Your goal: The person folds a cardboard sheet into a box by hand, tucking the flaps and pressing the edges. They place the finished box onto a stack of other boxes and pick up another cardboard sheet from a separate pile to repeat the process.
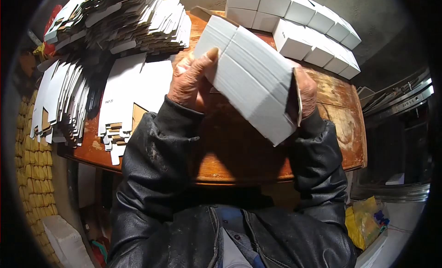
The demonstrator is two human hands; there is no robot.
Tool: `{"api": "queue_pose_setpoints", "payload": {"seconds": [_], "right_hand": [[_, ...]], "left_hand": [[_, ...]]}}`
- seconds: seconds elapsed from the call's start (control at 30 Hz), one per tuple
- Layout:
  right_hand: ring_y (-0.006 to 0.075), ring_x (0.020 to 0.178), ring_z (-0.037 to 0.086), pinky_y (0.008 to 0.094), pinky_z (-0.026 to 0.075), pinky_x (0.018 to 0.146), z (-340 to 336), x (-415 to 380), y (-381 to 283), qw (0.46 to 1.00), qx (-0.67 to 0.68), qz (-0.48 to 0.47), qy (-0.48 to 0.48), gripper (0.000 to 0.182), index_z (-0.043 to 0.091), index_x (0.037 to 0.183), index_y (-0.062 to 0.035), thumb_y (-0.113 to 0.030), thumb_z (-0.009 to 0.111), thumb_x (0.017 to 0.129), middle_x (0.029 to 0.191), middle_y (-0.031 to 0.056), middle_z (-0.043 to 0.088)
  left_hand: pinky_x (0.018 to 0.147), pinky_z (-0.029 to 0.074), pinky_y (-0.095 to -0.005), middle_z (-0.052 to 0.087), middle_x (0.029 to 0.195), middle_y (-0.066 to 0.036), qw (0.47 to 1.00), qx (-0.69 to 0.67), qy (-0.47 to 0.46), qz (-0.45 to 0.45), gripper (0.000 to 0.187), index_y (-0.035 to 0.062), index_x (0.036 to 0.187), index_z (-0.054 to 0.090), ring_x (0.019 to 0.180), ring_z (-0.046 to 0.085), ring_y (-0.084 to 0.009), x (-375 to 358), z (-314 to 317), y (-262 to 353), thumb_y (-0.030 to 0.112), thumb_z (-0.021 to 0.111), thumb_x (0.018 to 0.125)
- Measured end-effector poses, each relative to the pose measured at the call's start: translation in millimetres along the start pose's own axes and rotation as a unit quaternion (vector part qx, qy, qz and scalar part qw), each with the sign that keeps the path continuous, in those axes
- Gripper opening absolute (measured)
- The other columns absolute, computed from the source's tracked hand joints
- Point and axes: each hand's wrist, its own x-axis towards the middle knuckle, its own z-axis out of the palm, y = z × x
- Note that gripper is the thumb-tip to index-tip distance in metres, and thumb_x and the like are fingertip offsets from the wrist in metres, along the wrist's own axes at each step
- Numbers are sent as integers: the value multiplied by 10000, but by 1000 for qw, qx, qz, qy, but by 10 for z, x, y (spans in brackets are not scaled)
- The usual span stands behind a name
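Observation:
A white cardboard box (255, 72), partly folded into shape, is tilted above the wooden table. My left hand (191, 79) grips its left side, with the thumb on the white face and the fingers behind it. At the right end my right hand (305, 90) holds a flap, which stands out from a dark opening. A brown-edged flap sticks up at the box's upper left end. The fingertips of my right hand are partly hidden behind the cardboard.
Flat white cartons (124, 88) lie left of my left hand, beside more stacks (60, 97) and a large pile (138, 26) behind. Closed white boxes (294, 42) stand in rows at the back right. The worn wooden table (340, 111) has its front edge near my body.

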Motion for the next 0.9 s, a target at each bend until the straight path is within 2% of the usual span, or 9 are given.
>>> {"api": "queue_pose_setpoints", "payload": {"seconds": [0.1, 0.2, 0.3, 0.43, 0.53, 0.67, 0.7, 0.8, 0.9], "right_hand": [[177, 1052, 657, 294, 516, 913, -133, 63, -22, 975, 195, 81, -72, 411, 581, 1232, -6, -136, 725, 871, 1127, 100, 679], [190, 1208, 574, 325, 464, 1015, -174, 75, 87, 877, 405, 217, -142, 658, 467, 1382, 16, -210, 769, 843, 1277, 133, 605], [218, 1281, 518, 363, 424, 1069, -345, 110, 130, 884, 389, 147, -215, 741, 387, 1454, 3, -223, 747, 847, 1357, 160, 549], [304, 1289, 518, 443, 423, 1081, -582, 117, 164, 788, 513, 180, -289, 709, 341, 1482, -13, -232, 655, 886, 1369, 183, 541], [334, 1182, 603, 476, 495, 1007, -518, 119, 162, 726, 578, 262, -263, 812, 315, 1485, -13, -479, 647, 909, 1319, 206, 571], [349, 1223, 571, 474, 482, 1024, -356, 84, -11, 790, 510, 250, -228, 1014, 277, 1492, -11, -665, 657, 817, 1393, 232, 498], [365, 1252, 541, 468, 466, 1040, -340, 103, -97, 838, 435, 250, -217, 1128, 242, 1500, -5, -743, 658, 755, 1424, 266, 444], [389, 1299, 489, 471, 447, 1056, -289, 72, -253, 818, 457, 269, -225, 1191, 215, 1503, 4, -786, 648, 723, 1433, 288, 416], [489, 1359, 368, 580, 369, 1088, -248, 29, -334, 843, 399, 264, -245, 1282, 174, 1515, 12, -813, 670, 670, 1450, 353, 337]], "left_hand": [[1012, 509, -431, 634, 1215, -184, 998, -55, -3, 5, 454, -46, 1299, 502, 1127, 634, -272, 62, -136, 26, 164, 633, 918], [945, 563, -395, 647, 1163, -188, 997, -73, -15, 3, 408, -42, 1261, 506, 1052, 671, -255, 53, -148, 100, 113, 624, 903], [906, 574, -367, 670, 1105, -157, 996, -79, -45, 15, 300, -21, 1172, 562, 993, 684, -212, 103, -196, 105, 80, 643, 901], [900, 578, -371, 673, 1099, -133, 991, -92, -95, 9, 297, -2, 1168, 578, 990, 683, -203, 107, -268, 129, 76, 664, 894], [908, 557, -342, 674, 1078, -84, 995, -36, -92, 9, 317, 14, 1183, 609, 990, 669, -178, 69, -216, 104, 96, 694, 889], [855, 507, -273, 666, 1020, -37, 996, 51, -70, 14, 311, 33, 1174, 628, 918, 627, -123, -1, -128, 83, 127, 713, 889], [841, 502, -266, 661, 1003, -29, 996, 56, -70, 18, 296, 35, 1161, 632, 900, 618, -114, -19, -69, 102, 133, 710, 892], [812, 490, -256, 644, 959, -13, 989, 112, -93, 33, 243, 39, 1116, 641, 862, 592, -92, -36, -17, 108, 145, 695, 904], [785, 480, -248, 624, 919, -1, 985, 142, -91, 37, 208, 39, 1075, 644, 829, 566, -73, -45, 45, 94, 162, 686, 913]]}}
